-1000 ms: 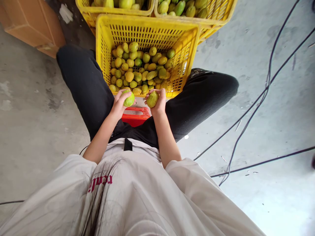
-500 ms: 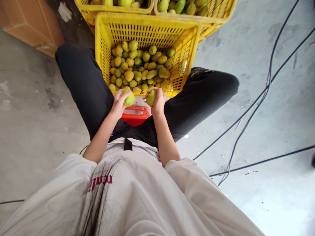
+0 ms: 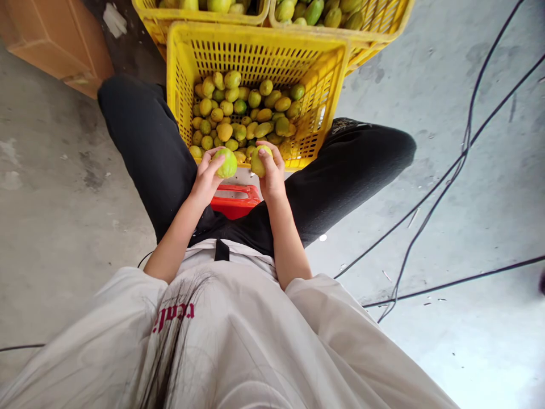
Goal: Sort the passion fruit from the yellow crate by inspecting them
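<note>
My left hand (image 3: 208, 175) is closed round a bright green lemon (image 3: 227, 163), thumb over its upper side. A yellower lemon (image 3: 258, 162) is gripped in my right hand (image 3: 273, 171), its fingers wrapped behind the fruit. The two fruits are held a short way apart, just at the near rim of a yellow plastic crate (image 3: 255, 42). Inside that crate lie many loose yellow-green lemons (image 3: 224, 132), covering much of its bottom. The undersides of both held fruits are hidden.
Two more yellow crates (image 3: 383, 28) of green fruit stand beyond. A cardboard box (image 3: 59, 45) is at the far left. My knees flank the crate, with a red plastic stool (image 3: 234, 210) beneath me. Black cables (image 3: 443, 199) cross the concrete floor on the right.
Both hands have risen slightly toward the crate. The right hand has turned its lemon, so a yellower side and the thumb now show. The left still holds the green one.
</note>
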`<state>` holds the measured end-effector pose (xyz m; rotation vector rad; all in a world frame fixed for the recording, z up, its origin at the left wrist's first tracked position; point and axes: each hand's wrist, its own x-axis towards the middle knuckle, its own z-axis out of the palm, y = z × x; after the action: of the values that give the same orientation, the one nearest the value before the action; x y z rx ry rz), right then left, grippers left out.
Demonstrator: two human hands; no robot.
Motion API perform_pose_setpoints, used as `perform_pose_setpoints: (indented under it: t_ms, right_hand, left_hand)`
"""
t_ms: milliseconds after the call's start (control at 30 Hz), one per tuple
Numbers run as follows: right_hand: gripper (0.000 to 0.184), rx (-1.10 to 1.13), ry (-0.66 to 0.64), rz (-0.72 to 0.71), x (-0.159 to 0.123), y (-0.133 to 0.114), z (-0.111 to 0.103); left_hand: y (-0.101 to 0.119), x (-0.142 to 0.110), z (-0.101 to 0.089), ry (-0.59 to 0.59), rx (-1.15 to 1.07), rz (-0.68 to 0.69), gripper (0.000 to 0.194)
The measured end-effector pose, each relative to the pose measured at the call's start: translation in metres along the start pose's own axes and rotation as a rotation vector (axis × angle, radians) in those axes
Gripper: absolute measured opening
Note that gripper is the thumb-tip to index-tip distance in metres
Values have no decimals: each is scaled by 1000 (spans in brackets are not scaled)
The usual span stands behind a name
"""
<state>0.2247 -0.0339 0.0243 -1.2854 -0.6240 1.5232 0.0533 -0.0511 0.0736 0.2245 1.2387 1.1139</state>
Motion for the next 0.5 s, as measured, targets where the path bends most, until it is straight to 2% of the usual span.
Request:
perform_pose_setpoints:
  t_ms: [100,200,367,500]
  right_hand:
    - [50,-5,-30,-25,-6,-6,3]
    - [53,-27,-67,-56,-8,-6,3]
    - [53,-130,-68,-126,-4,2,-1]
    - [51,-141,-83,-108,0,9,-6]
  left_hand:
    - [-5,-1,-2,-87,97,95,40]
    - [-10,1,-7,-102,157,157,48]
    - [-15,4,-14,-155,154,99,57]
    - [-16,6,-16,-179,168,103,64]
